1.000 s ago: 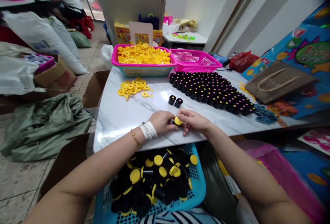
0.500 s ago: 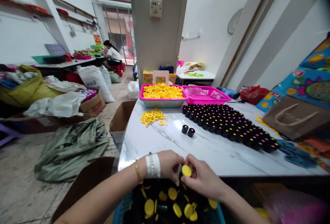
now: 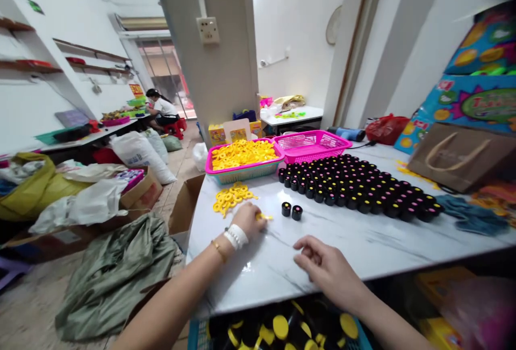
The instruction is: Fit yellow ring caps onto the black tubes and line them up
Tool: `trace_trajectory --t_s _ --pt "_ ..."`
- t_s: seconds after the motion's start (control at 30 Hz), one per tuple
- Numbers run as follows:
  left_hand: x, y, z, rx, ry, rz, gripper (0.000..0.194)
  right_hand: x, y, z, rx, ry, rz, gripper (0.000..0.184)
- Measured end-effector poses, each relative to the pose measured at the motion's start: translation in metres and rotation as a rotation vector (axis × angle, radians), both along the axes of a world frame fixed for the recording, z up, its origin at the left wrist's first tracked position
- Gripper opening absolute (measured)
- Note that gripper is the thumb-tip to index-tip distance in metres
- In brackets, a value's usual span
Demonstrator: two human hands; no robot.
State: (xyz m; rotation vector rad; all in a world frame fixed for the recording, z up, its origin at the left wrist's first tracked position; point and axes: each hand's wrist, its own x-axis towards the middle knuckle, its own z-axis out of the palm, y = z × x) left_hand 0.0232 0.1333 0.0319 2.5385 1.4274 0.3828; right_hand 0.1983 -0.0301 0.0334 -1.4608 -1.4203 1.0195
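My left hand reaches forward on the white marble table, its fingertips pinched on a small yellow ring just below a loose pile of yellow rings. Two black containers stand apart to the right of it. My right hand rests on the table nearer to me with its fingers curled; what they hold, if anything, is hidden. Behind, many black containers stand in rows. Below the table edge a blue basket holds black containers with yellow caps.
A pink basket of yellow rings and a second pink basket stand at the table's far end. A brown paper bag lies right. Cardboard boxes and a green sack fill the floor left. A person sits far back.
The hands have parted from the yellow-capped container held over the blue basket. My left hand has gone forward to the loose rings. My right hand now rests on the table. The camera has tilted up.
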Motion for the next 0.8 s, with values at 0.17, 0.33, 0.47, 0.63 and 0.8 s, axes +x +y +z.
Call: trace_trajectory --t_s 0.17,0.33,0.47,0.63,0.8 --pt "0.027 -0.071 -0.006 -0.047 -0.331 -0.268 0.024 0.017 0.026 -0.011 -0.143 0.411 -0.045 0.041" --pt "0.044 -0.054 -0.009 -0.055 -0.57 -0.285 0.036 0.032 0.033 -0.021 -0.084 0.409 -0.174 0.032" --pt "0.06 0.002 -0.019 0.026 -0.449 -0.136 0.045 0.043 0.029 -0.026 -0.115 0.266 -0.145 0.031" --pt "0.059 0.016 -0.023 -0.038 -0.367 -0.206 0.025 0.044 0.026 -0.026 -0.078 0.274 -0.146 0.043" --pt "0.017 -0.036 -0.021 -0.088 -0.316 -0.275 0.027 0.047 0.021 -0.024 -0.146 0.345 -0.146 0.029"
